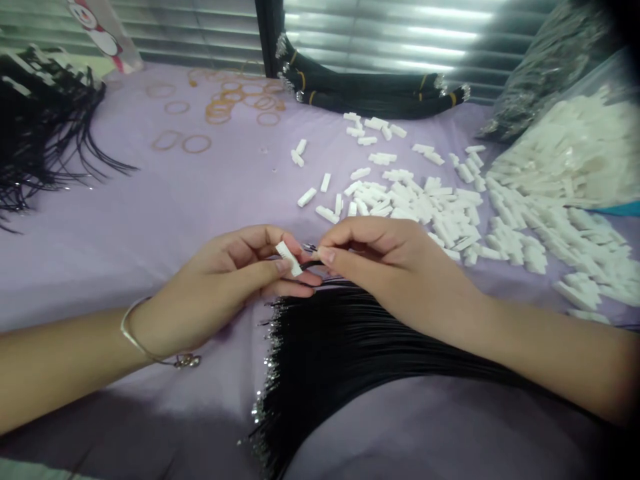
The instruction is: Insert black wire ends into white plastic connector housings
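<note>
Underneath, purple cloth (200, 190); behind, blinds (390, 40).

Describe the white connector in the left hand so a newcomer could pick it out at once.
On the lavender cloth, find the broad bundle of black wires. Just above its silver-tipped end, the left hand pinches the white connector. Unlike the loose white pieces beyond, it is held up, with black wire at its side.
</note>
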{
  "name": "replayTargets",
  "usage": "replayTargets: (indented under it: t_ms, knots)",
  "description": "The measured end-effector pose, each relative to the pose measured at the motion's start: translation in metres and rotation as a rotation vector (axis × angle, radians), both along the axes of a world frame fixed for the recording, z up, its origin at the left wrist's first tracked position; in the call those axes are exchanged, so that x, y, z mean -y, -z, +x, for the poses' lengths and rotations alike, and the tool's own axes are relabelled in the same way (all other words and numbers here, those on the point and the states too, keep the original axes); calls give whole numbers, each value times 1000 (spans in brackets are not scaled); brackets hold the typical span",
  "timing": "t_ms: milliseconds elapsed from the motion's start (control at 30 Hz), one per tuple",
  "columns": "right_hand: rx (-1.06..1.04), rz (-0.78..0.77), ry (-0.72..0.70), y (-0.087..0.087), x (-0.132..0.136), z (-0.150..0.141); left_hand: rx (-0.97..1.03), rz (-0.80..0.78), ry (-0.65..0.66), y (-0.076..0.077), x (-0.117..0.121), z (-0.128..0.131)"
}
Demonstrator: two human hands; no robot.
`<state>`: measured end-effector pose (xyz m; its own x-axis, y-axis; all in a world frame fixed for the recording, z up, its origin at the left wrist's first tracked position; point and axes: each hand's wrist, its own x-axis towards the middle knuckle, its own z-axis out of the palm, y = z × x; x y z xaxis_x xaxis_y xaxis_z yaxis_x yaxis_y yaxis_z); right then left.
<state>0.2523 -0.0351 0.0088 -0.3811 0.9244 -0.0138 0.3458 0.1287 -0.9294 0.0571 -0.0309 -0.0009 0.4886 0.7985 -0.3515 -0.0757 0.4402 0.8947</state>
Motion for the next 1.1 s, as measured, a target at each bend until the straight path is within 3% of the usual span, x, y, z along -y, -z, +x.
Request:
replayTargets:
  t_ms: [133, 300, 600, 967, 1100]
  knots:
    - [96, 76, 13, -1, 1, 2, -49, 19, -9, 0, -2, 3]
    - [310, 279, 22, -5, 2, 7, -72, 21, -26, -2, -4, 3]
    - [324, 211, 6, -5, 2, 3, -72, 104, 111, 5, -4, -4]
    - [301, 331, -89, 4, 2, 2, -179, 84, 131, -2, -4, 5]
    - [353, 264, -150, -1, -3, 8, -214, 150, 136, -4, 0, 4]
